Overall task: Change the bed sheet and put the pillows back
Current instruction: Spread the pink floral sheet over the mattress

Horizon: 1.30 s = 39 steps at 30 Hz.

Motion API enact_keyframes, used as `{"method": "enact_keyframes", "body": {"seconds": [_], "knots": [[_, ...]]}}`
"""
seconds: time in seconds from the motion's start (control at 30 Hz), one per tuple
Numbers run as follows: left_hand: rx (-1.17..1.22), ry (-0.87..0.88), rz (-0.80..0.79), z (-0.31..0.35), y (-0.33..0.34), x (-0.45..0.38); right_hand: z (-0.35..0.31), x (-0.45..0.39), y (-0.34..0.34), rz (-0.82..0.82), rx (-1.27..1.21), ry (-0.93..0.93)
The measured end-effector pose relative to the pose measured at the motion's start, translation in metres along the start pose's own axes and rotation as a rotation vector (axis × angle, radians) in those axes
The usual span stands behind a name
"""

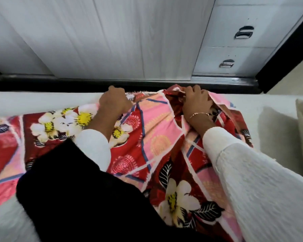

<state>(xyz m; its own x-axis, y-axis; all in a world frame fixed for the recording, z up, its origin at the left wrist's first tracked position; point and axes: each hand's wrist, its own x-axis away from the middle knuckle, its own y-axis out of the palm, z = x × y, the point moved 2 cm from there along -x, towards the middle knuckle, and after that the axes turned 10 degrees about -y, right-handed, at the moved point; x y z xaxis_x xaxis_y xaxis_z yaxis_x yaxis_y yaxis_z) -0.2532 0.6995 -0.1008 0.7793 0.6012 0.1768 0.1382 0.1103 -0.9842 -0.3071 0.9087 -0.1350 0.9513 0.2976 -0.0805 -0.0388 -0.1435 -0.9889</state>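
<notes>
A red and pink bed sheet [152, 137] with white flowers lies crumpled across the white mattress [33, 100], reaching its far edge. My left hand [113, 102] grips the sheet's edge at the far side of the mattress, fingers curled over it. About a hand's width to the right, my right hand [196, 102], with a thin bracelet on the wrist, holds a bunched fold of the same sheet. Two white pillows [276, 131] lie on the mattress at the right, clear of the sheet.
Beyond the mattress runs a dark bed frame [129, 84], close against a white wardrobe [112, 37]. Drawers with metal handles [243, 33] stand at the back right. A black cloth [80, 198] hangs from my left side over the near part of the sheet.
</notes>
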Motion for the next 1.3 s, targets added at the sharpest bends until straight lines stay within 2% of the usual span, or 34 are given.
{"method": "enact_keyframes", "body": {"seconds": [0.1, 0.17, 0.3, 0.37, 0.53, 0.63, 0.7, 0.77, 0.83, 1.07, 1.2, 1.3], "knots": [[-0.139, 0.084, -0.109, -0.005, -0.008, -0.006, -0.020, 0.003, -0.013, 0.066, 0.124, -0.055], [-0.113, 0.128, -0.118, 0.003, -0.009, -0.004, -0.037, 0.000, -0.018, 0.112, 0.100, -0.119], [0.260, 0.081, 0.145, 0.031, -0.022, -0.014, -0.085, 0.003, -0.009, 0.126, -0.216, -0.236], [0.315, 0.114, 0.213, 0.047, -0.018, -0.018, -0.091, 0.007, 0.009, -0.011, -0.224, -0.243], [0.262, 0.198, 0.207, 0.058, 0.013, -0.030, -0.071, -0.005, 0.031, -0.118, -0.128, -0.166], [0.339, 0.214, 0.180, 0.050, 0.019, -0.026, -0.075, -0.001, 0.037, -0.081, -0.071, -0.174], [0.345, 0.255, 0.216, 0.042, 0.014, -0.011, -0.078, 0.002, 0.038, -0.064, -0.011, -0.164], [0.202, 0.277, 0.299, 0.023, 0.010, 0.005, -0.084, 0.005, 0.035, -0.072, 0.038, -0.142], [0.116, 0.215, 0.325, -0.012, 0.013, 0.016, -0.091, 0.008, 0.032, -0.090, 0.061, -0.124], [0.038, -0.074, 0.112, -0.160, 0.012, 0.072, -0.118, 0.071, 0.013, -0.184, -0.068, 0.003], [0.099, -0.247, -0.033, -0.228, 0.011, 0.110, -0.181, 0.148, 0.004, -0.307, -0.074, -0.165], [0.140, -0.303, -0.022, -0.275, 0.016, 0.138, -0.231, 0.195, 0.005, -0.372, -0.094, -0.340]]}}
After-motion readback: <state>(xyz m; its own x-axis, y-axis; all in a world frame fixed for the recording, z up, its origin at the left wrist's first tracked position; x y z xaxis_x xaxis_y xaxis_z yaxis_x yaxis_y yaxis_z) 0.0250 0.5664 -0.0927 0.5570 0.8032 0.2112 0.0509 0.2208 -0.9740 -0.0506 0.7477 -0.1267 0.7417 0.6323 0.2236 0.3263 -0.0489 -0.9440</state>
